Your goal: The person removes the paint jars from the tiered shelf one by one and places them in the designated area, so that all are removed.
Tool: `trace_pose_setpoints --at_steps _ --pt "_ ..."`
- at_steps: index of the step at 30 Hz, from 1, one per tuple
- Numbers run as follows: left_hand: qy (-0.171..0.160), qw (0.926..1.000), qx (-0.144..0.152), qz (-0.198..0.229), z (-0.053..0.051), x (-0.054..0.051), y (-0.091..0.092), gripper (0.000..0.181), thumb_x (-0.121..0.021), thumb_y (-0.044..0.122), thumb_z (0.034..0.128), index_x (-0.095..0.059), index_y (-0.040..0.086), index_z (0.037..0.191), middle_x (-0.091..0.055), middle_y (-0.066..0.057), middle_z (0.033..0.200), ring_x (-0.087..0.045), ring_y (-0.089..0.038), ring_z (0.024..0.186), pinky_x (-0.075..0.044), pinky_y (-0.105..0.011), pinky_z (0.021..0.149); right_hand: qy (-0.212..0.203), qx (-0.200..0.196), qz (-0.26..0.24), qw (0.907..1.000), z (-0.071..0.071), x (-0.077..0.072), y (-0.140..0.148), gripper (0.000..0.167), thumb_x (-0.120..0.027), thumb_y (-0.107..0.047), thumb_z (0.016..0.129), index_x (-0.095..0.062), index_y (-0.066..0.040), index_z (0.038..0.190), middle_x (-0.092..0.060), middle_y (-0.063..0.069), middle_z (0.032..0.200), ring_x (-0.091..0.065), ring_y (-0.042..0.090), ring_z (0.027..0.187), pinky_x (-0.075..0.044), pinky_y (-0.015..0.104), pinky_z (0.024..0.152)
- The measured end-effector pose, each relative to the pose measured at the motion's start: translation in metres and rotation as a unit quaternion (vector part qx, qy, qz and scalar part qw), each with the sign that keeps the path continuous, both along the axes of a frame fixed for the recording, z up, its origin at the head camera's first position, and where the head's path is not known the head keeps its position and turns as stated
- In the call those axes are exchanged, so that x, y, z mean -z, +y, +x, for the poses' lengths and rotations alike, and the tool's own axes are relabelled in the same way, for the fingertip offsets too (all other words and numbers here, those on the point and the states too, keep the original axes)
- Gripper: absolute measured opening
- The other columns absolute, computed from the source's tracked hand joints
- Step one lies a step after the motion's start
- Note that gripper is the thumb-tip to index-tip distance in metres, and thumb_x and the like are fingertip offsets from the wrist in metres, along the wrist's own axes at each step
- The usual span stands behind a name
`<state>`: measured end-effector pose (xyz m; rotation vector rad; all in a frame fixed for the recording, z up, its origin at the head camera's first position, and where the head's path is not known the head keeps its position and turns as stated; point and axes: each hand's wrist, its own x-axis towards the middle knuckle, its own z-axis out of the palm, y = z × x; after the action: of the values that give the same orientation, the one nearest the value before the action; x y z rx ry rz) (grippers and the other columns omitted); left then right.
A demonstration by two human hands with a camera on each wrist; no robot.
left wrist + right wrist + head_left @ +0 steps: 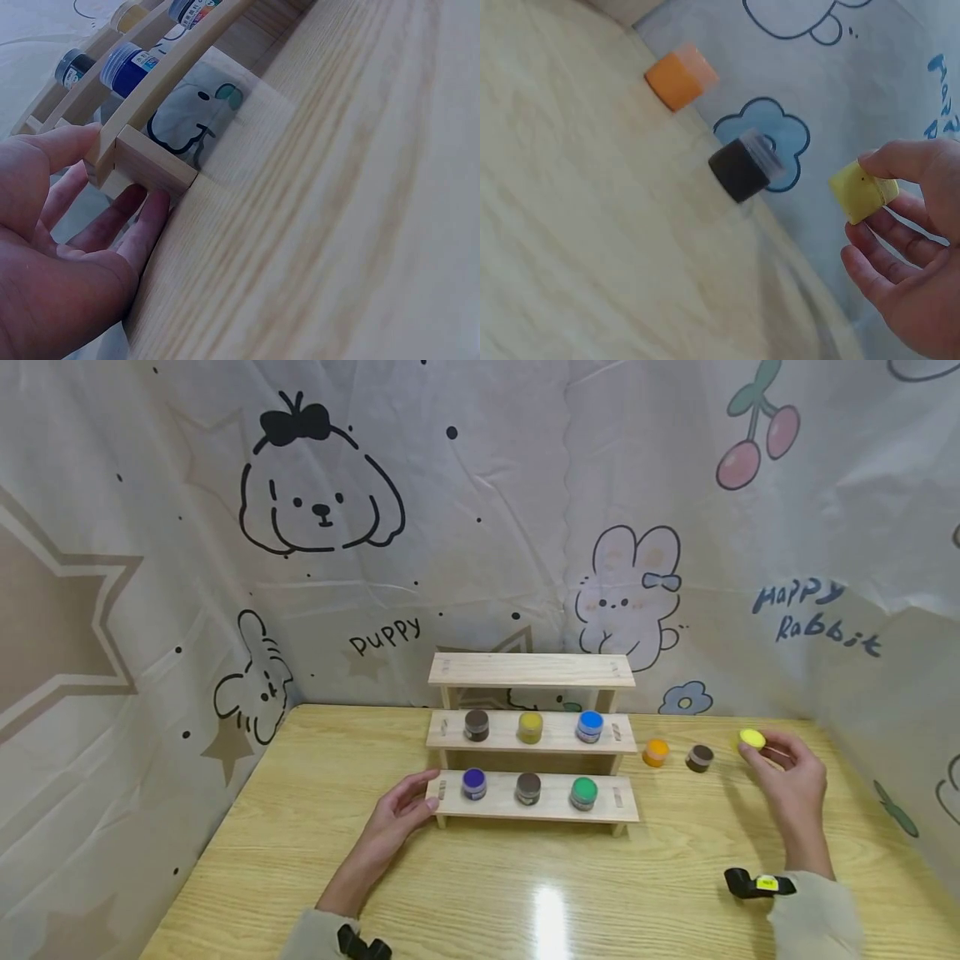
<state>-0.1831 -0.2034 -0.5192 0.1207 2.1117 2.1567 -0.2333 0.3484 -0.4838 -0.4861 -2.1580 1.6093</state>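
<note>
My right hand [797, 781] pinches a small yellow paint jar [859, 191] between thumb and fingers, held up over the right part of the table. My left hand [393, 818] grips the left end of the lowest step of a three-step wooden display rack [532, 670]. In the left wrist view its thumb lies on the step's edge, its fingers against the leg below. On the lowest step stand a purple jar [474, 783], a dark jar [528, 788] and a green jar [583, 793]. The middle step bears a dark jar [476, 725], a dull yellow jar [530, 727] and a blue jar [589, 727].
Right of the rack, an orange jar [656, 752] and a dark brown jar [700, 758] stand on the wooden table [480, 893]. A printed cloth [487, 527] hangs close behind the rack and along both sides of the table.
</note>
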Motion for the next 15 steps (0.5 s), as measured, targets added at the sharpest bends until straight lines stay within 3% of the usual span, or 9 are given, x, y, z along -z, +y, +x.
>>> trace_pose_setpoints --at_steps 5,10,15 --pt "-0.005 1.0 -0.001 0.004 0.0 0.0 -0.001 0.049 -0.069 0.01 0.099 -0.055 0.006 0.146 -0.053 -0.021 0.146 -0.056 -0.031 0.128 -0.053 -0.027 0.095 -0.044 0.01 0.004 0.999 -0.001 0.011 0.006 0.035 -0.08 -0.025 0.091 -0.067 -0.013 0.122 -0.059 -0.022 0.1 -0.056 -0.011 0.087 -0.048 0.005 0.071" --pt "-0.007 1.0 -0.003 -0.001 0.001 0.0 -0.001 0.049 -0.069 0.01 0.0992 -0.055 0.007 0.146 -0.053 -0.021 0.146 -0.056 -0.03 0.128 -0.053 -0.026 0.095 -0.09 0.019 0.045 0.9948 -0.002 0.022 0.011 0.048 -0.078 -0.029 0.093 -0.063 -0.005 0.132 -0.062 -0.009 0.11 -0.052 -0.014 0.082 -0.045 0.005 0.071" --pt "-0.001 1.0 0.001 0.002 0.0 0.0 0.0 0.049 -0.069 0.009 0.0993 -0.054 0.006 0.147 -0.053 -0.021 0.146 -0.056 -0.03 0.128 -0.053 -0.026 0.095 -0.104 0.021 0.077 0.9914 -0.003 0.029 0.015 0.054 -0.076 -0.03 0.094 -0.061 0.0 0.136 -0.064 -0.002 0.113 -0.049 -0.016 0.078 -0.043 0.004 0.069"
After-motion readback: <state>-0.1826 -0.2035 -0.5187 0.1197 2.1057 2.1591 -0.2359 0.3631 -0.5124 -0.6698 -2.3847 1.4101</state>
